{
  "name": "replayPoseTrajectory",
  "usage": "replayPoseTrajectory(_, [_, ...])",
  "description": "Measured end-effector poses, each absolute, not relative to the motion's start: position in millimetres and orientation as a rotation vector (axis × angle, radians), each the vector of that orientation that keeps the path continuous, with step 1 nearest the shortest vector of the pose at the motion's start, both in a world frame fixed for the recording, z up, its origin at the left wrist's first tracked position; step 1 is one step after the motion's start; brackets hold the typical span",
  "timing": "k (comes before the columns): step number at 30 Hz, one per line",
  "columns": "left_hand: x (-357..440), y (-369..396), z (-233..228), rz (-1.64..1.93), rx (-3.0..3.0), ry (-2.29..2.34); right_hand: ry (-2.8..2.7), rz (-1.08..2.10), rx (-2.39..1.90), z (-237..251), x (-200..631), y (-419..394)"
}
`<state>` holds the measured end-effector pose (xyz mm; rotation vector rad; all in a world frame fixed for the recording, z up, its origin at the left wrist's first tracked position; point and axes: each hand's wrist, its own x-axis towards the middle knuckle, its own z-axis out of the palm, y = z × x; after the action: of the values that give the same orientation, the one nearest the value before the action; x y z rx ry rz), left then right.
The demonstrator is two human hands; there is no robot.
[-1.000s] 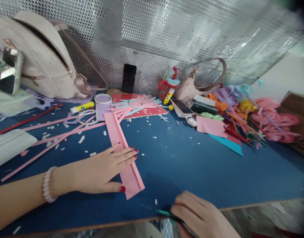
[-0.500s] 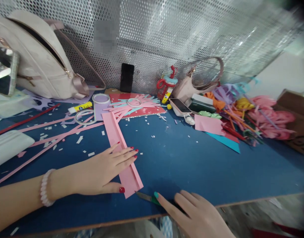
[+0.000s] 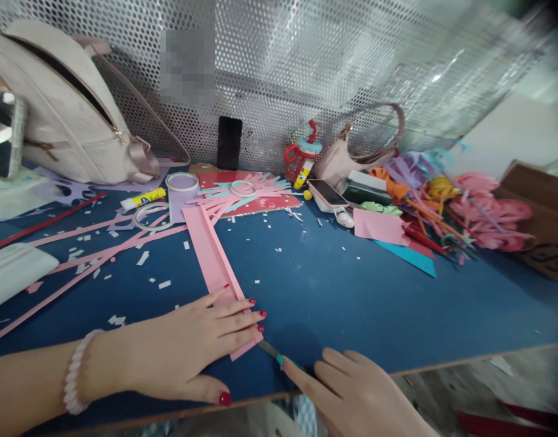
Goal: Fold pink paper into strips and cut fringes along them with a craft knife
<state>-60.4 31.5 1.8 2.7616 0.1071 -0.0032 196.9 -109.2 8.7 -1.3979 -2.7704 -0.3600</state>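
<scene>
I see my left hand (image 3: 201, 352) lying flat on the near end of a long folded pink paper strip (image 3: 212, 258), fingers (image 3: 240, 317) spread and pressed down on it, thumb at the counter's near edge. The strip runs from under that hand toward 11 o'clock across the blue counter (image 3: 351, 303), its far end near the tape rings (image 3: 151, 213). My right hand (image 3: 351, 394) sits at 5 o'clock from the strip's near end, forefinger stretched out on a small green-handled blade (image 3: 274, 352) whose tip touches the strip's near corner; the other fingers are loosely curled, and I cannot tell whether they grip the handle.

At 10 o'clock, thin pink cuttings (image 3: 78, 255) and white scraps lie scattered, with a glue stick (image 3: 142, 198) beyond them. A beige backpack (image 3: 64, 115) leans against the perforated metal wall at the far left. A black phone (image 3: 229, 142) stands at 12 o'clock. At 2 o'clock lies a heap of coloured paper pieces (image 3: 447, 206) beside a pink sheet (image 3: 379, 226).
</scene>
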Motion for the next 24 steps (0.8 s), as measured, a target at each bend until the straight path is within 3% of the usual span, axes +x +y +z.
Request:
replayPoseTrajectory(8, [-59.5,28.8,3.8,0.013,2.704,0.149,-2.787,-0.203,-1.377,15.9,183.8,-110.2])
replayPoseTrajectory(24, [-55.9,26.9,8.2,-0.139,2.727,0.178,-2.728,-0.261,-1.466,5.7,172.9,-110.0])
